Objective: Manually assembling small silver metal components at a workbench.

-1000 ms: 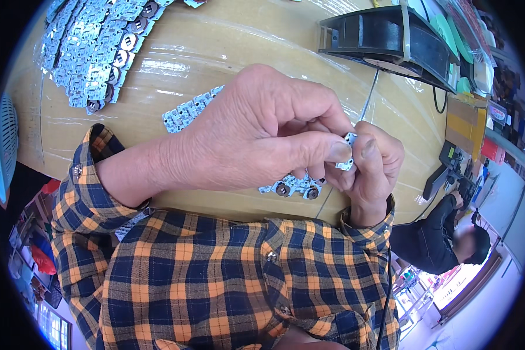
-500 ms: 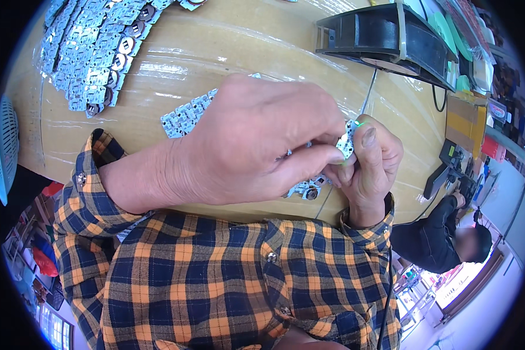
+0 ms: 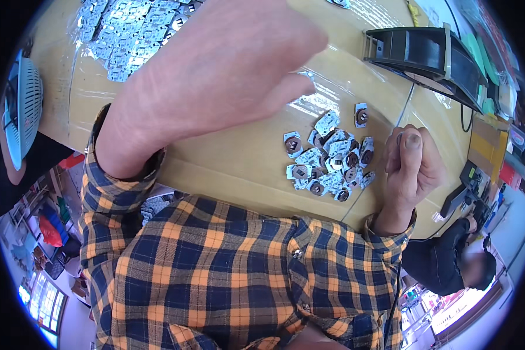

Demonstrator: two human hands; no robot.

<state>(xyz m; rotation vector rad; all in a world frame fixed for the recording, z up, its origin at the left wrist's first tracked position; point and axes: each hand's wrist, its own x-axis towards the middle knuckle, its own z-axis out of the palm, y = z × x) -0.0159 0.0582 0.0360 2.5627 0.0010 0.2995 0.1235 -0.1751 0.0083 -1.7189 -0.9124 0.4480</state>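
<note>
My left hand point(image 3: 233, 64) reaches forward over the table, palm down. Its thumb shows in part, but the fingertips and anything between them are hidden. Under its thumb side, a sliver of a small circuit board point(image 3: 309, 77) peeks out. My right hand point(image 3: 417, 163) is closed near the right side, thumb pressed on the curled fingers; a small greyish edge shows beside the thumb, too little to name. Between the hands lies a loose pile of small light-blue circuit boards point(image 3: 335, 153), several with round dark battery holders. One single board point(image 3: 361, 115) rests apart, just beyond the pile.
Many similar circuit boards point(image 3: 128, 38) lie in rows at the far left. A black angled bin point(image 3: 420, 55) stands at the far right, near a cardboard box point(image 3: 489, 140). A blue perforated basket point(image 3: 29, 105) sits at the left edge. Another person point(image 3: 443, 256) is at the right.
My left hand has moved away from my right hand, forward. The circuit board held between them no longer shows. The pile in the middle has come into sight, and the whole view has shifted.
</note>
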